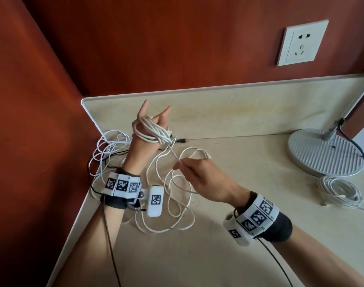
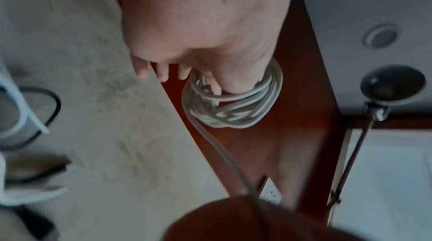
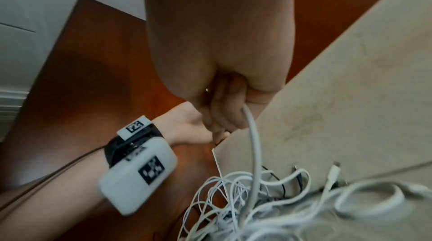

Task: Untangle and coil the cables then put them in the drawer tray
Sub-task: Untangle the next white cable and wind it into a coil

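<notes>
Two hands busy | left hand (image 1: 148,129) fingers spread, white cable (image 1: 154,131) wrapped round | right hand (image 1: 199,177) fingers pinching cable

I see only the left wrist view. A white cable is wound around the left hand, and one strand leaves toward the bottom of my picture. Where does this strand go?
Observer: The strand runs to the right hand, which pinches it above the counter.
Operator: Is much cable left to wind?
Observer: Yes. Loose white loops lie tangled on the counter under the right hand.
Operator: Is any cable finished already?
Observer: One coiled white cable lies on the counter beside the round lamp base.
</notes>
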`<state>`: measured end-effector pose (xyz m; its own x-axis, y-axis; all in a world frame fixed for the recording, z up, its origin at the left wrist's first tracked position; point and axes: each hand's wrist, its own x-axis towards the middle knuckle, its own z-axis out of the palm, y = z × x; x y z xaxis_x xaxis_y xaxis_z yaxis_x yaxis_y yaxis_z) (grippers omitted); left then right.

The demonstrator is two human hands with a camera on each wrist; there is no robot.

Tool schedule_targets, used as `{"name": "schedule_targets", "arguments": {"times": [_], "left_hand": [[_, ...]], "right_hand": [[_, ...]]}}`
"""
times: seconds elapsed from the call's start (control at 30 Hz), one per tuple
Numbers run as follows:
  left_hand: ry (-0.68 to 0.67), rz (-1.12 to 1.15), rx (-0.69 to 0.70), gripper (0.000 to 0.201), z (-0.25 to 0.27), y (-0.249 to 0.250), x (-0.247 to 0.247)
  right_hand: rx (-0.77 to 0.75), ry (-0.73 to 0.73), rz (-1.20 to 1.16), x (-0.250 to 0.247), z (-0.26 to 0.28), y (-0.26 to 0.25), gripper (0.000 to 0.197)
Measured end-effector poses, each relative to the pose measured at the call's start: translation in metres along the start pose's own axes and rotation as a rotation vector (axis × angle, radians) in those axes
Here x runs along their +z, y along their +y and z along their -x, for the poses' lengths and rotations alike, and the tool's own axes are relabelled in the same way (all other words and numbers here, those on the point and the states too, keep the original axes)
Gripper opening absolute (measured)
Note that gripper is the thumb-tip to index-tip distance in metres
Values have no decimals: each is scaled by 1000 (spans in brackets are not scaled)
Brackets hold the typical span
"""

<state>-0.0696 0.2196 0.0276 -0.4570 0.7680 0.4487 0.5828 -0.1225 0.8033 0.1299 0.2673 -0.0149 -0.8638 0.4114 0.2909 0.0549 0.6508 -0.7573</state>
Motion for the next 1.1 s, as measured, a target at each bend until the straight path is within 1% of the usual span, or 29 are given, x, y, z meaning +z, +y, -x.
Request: {"name": "schedule_targets", "arguments": {"times": [0.07, 0.1, 0.13, 0.17, 0.2, 0.23, 0.3, 0.33, 0.4, 0.47, 0.5, 0.57, 0.6, 0.67, 0.73, 0.77, 0.8, 0.83, 0.87, 0.9, 0.93, 0.97, 1.0, 1.03, 1.07, 1.1], "left_hand": [[-5, -346, 11, 63, -2, -16, 5], [-6, -476, -21, 68, -1, -23, 7], [-21, -514, -71, 80, 1, -28, 9], [-14, -434, -143, 92, 2, -30, 10], [22, -358, -213, 98, 4, -28, 12], [31, -354, -234, 95, 6, -27, 13], [-75, -641, -105, 76, 14, -22, 12], [-120, -755, -56, 73, 17, -18, 12], [-164, -822, -43, 77, 20, -12, 11], [-174, -882, -35, 82, 18, -16, 8], [-160, -921, -33, 80, 17, -19, 5], [-106, -991, -43, 72, 14, -22, -2], [-100, -1010, -61, 69, 14, -21, -5], [-156, -1019, -62, 68, 14, -21, -7], [-236, -986, 43, 68, 19, -19, -4], [-271, -938, 119, 65, 23, -17, -2], [-329, -860, 124, 71, 26, -18, 0], [-408, -780, 65, 89, 29, -19, 1], [-492, -710, -29, 110, 31, -14, 2], [-571, -673, -67, 121, 34, -15, 4], [-657, -643, -49, 119, 38, -8, 5], [-726, -586, 18, 105, 42, -4, 6], [-751, -499, 22, 90, 45, 9, 4], [-758, -412, -10, 81, 48, 22, 0], [-736, -367, -72, 83, 53, 40, -3], [-735, -354, -137, 90, 56, 46, -5]], "right_hand": [[-65, 26, 120, 1, -2, -4, 28], [-77, 35, 205, 0, -4, -6, 30], [-84, 47, 302, -3, -7, -9, 31], [-91, 64, 391, -7, -8, -11, 32], [-103, 88, 458, -11, -10, -13, 32], [-121, 115, 514, -15, -10, -14, 32], [-143, 161, 614, -21, -10, -14, 37], [-133, 173, 656, -24, -11, -15, 40], [-61, 144, 727, -28, -14, -19, 43], [34, 69, 770, -32, -18, -24, 43], [60, 46, 768, -34, -19, -24, 40], [67, 8, 753, -38, -21, -22, 31], [46, 1, 750, -39, -22, -22, 28], [-52, 16, 748, -43, -24, -22, 24], [-188, 74, 747, -49, -28, -23, 22], [-240, 118, 747, -53, -29, -24, 26], [-272, 155, 741, -58, -31, -24, 33], [-285, 176, 726, -62, -33, -25, 40], [-293, 188, 698, -66, -35, -24, 44], [-297, 186, 651, -68, -38, -23, 46], [-305, 158, 573, -70, -40, -21, 43], [-309, 101, 454, -71, -42, -19, 38], [-301, 37, 301, -71, -45, -16, 30], [-266, -8, 138, -72, -46, -14, 23], [-217, -30, -6, -72, -47, -10, 19], [-177, -26, -108, -73, -46, -7, 16]]}}
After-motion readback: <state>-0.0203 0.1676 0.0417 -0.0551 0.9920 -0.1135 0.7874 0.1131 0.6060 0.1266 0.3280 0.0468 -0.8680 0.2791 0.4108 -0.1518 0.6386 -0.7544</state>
